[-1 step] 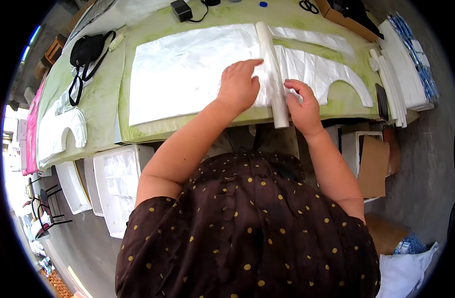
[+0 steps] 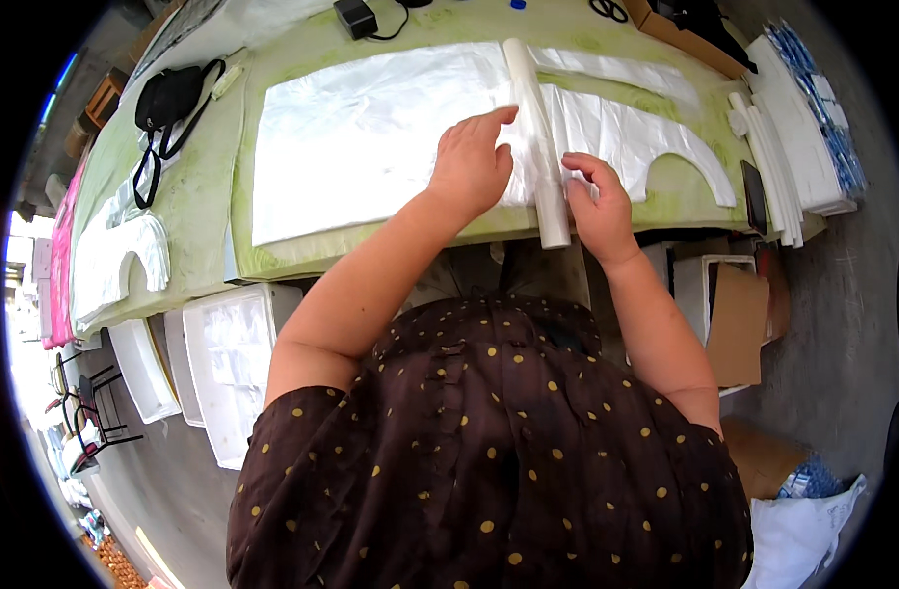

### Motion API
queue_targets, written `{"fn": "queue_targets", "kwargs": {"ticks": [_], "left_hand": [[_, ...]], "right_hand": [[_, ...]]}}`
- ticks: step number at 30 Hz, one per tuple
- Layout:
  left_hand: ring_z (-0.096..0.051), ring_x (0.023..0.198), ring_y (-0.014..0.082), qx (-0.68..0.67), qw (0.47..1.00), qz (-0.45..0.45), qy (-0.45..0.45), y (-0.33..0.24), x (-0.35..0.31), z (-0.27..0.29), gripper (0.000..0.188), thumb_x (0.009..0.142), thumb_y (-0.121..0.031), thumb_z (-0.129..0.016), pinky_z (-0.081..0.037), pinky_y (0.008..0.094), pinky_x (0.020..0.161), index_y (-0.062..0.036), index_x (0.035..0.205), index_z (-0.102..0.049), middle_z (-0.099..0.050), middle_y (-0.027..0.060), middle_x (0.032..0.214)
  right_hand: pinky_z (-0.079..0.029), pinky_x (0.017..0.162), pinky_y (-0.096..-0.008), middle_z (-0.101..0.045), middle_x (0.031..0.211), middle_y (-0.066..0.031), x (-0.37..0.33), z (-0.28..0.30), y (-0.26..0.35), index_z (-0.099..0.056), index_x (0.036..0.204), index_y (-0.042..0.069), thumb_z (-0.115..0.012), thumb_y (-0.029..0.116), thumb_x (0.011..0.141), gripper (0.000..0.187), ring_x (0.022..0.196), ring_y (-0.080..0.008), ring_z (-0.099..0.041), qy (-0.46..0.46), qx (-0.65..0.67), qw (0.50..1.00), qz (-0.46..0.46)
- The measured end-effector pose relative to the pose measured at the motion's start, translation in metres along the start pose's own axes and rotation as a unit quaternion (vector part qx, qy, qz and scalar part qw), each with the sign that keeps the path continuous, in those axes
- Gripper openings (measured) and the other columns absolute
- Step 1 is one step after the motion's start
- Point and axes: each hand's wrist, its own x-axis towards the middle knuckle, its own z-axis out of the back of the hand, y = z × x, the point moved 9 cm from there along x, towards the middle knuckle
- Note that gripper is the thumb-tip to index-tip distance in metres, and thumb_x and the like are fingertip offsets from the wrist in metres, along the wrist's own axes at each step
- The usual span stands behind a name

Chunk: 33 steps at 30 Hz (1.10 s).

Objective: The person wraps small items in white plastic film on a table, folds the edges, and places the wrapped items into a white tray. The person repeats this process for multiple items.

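Note:
On the green-covered table a thin white plastic sheet lies spread flat. A long whitish roll lies across it, pointing away from me, its near end jutting past the table edge. To the right of the roll the plastic continues as a piece with a curved cut-out and a separate strip. My left hand is over the sheet just left of the roll, fingers stretched, thumb apart. Beside the roll's right side my right hand has its fingers loosely bent and apart; contact is unclear. Neither hand holds anything.
A black pouch with a strap and folded white plastic pieces lie left. At the back are a black power adapter and scissors. White rolls and a dark phone-like slab lie right. Bins stand below.

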Motion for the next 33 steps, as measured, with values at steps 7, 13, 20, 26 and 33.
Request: {"fn": "queue_targets", "kwargs": {"ticks": [7,13,20,26,33], "left_hand": [[-0.054,0.123,0.0309,0.059,0.994,0.028,0.086,0.003,-0.006,-0.039,0.076,0.084,-0.019,-0.065,-0.038,0.0461,0.106,-0.0057,0.151,-0.032,-0.063,0.0094,0.127],[-0.046,0.131,0.0319,0.138,0.972,0.059,0.181,-0.001,-0.001,-0.042,0.080,0.086,-0.024,-0.064,-0.034,0.0466,0.109,-0.0107,0.154,-0.026,-0.058,0.0114,0.134],[-0.049,0.129,0.0347,0.115,0.986,-0.074,0.092,-0.026,0.036,-0.005,0.046,0.087,-0.008,-0.058,-0.041,0.0424,0.108,-0.0144,0.132,-0.061,-0.058,0.0120,0.137],[-0.050,0.130,0.0320,0.074,0.978,-0.066,0.185,-0.008,0.039,-0.031,0.028,0.094,-0.020,-0.059,-0.039,0.0426,0.110,-0.0124,0.120,-0.068,-0.057,0.0063,0.139],[-0.045,0.135,0.0321,0.090,0.986,-0.097,0.097,-0.013,0.017,0.001,0.037,0.092,-0.036,-0.064,-0.030,0.0567,0.113,-0.0149,0.122,-0.065,-0.057,0.0063,0.137]], "right_hand": [[-0.047,0.097,-0.0370,-0.068,0.112,-0.0130,-0.006,-0.001,-0.007,-0.067,0.108,0.004,-0.059,0.005,0.086,0.023,0.109,-0.0303,-0.061,-0.004,0.011,1.000,-0.021],[-0.048,0.097,-0.0412,-0.065,0.117,-0.0144,0.003,-0.023,0.020,-0.067,0.108,0.005,-0.063,0.004,0.080,0.028,0.110,-0.0340,-0.059,0.055,-0.053,0.994,0.072],[-0.048,0.093,-0.0433,-0.067,0.105,-0.0136,0.012,-0.035,0.050,-0.067,0.097,0.004,-0.063,0.003,0.073,0.025,0.100,-0.0341,-0.060,0.097,-0.112,0.980,0.136],[-0.048,0.092,-0.0430,-0.067,0.104,-0.0130,0.012,-0.035,0.044,-0.068,0.097,0.004,-0.063,0.005,0.077,0.021,0.100,-0.0339,-0.060,0.113,-0.113,0.981,0.107],[-0.046,0.095,-0.0437,-0.064,0.114,-0.0137,0.011,-0.014,0.029,-0.067,0.105,0.006,-0.064,0.007,0.079,0.026,0.107,-0.0352,-0.057,0.034,-0.167,0.981,0.093]]}}
